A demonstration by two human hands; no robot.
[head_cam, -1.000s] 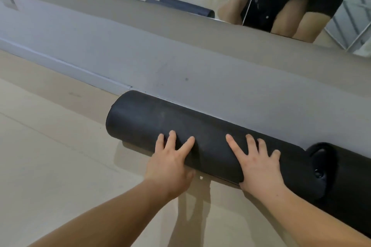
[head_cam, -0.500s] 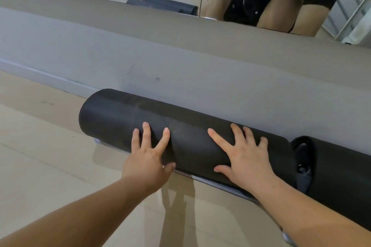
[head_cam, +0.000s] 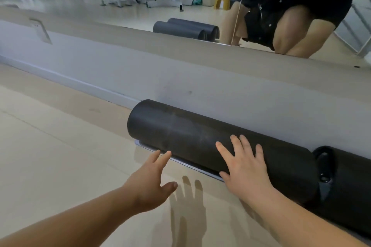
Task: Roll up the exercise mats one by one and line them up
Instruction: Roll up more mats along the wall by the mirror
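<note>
Black rolled mat (head_cam: 180, 132) lies on the floor (head_cam: 60, 156) along the foot of the wall (head_cam: 200, 78), end to end with a second rolled mat (head_cam: 351, 186) on its right. My right hand (head_cam: 245, 168) rests flat on the roll, fingers spread, gripping nothing. My left hand (head_cam: 152, 182) is open, fingers straight, tips at the roll's lower edge; I cannot tell whether they touch it.

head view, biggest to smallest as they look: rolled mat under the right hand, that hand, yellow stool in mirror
1. rolled mat
2. right hand
3. yellow stool, far from the camera
</note>
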